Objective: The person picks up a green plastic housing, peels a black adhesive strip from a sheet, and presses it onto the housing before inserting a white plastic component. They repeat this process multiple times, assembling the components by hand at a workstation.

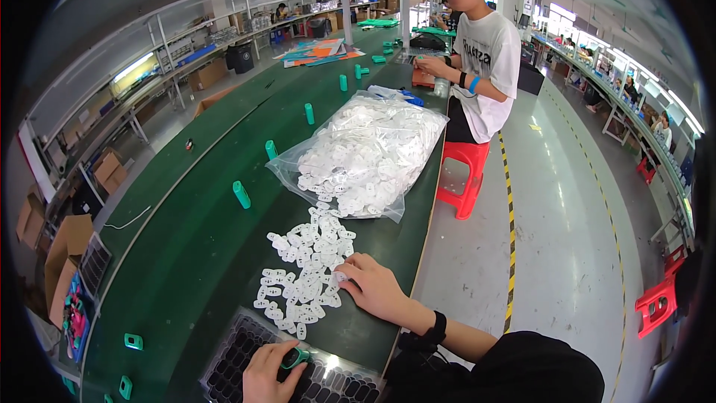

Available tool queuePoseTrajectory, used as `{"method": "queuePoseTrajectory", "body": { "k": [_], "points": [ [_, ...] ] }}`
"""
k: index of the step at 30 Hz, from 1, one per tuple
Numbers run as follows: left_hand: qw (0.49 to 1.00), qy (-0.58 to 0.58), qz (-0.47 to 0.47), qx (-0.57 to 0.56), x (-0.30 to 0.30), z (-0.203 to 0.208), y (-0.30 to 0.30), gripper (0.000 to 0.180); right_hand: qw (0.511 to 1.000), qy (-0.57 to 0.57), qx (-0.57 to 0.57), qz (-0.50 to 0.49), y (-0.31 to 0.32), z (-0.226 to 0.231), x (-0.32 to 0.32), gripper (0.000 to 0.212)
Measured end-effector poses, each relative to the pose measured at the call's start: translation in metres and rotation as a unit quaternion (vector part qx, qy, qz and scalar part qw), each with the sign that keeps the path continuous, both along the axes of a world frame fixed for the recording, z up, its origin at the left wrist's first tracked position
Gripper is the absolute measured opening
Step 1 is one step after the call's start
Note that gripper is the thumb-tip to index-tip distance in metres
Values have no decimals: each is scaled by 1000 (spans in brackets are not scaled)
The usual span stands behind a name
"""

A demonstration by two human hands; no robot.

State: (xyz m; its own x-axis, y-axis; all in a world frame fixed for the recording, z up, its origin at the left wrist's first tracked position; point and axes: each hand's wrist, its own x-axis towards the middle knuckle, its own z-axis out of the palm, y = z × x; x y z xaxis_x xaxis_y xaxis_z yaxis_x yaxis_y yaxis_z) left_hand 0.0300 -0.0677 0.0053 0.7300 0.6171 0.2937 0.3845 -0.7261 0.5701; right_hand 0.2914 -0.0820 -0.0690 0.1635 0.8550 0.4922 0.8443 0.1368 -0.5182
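Note:
My left hand, low in the view, is closed round a small green plastic casing with a dark face. It rests over a clear sheet of black rounded pieces, partly covering it. Farther right, my right hand reaches to the edge of a loose pile of white oval pieces. Thumb and forefinger pinch one white oval piece. Behind the pile lies a large clear plastic bag full of the same white pieces, which spill from its near end.
Green casings stand in a line along the green work surface; more lie at lower left. Beyond the bag a co-worker sits on a red stool. Cardboard boxes stand left.

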Motion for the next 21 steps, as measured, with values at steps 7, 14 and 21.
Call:
{"method": "queuePoseTrajectory", "body": {
  "k": [7, 14, 21],
  "points": [
    [997, -13, -8, -76, -1, -1, -2, 34, 992, 124, 38, 1, 3, 0, 0, 11],
    [994, -14, 1, -113, -3, 3, -1, 29, 990, 122, 72, -20, 1, 2, 1, 15],
    [995, -7, 6, -102, -1, -3, -1, 31, 974, 203, 76, -63, -1, 8, 2, 14]
  ]
}}
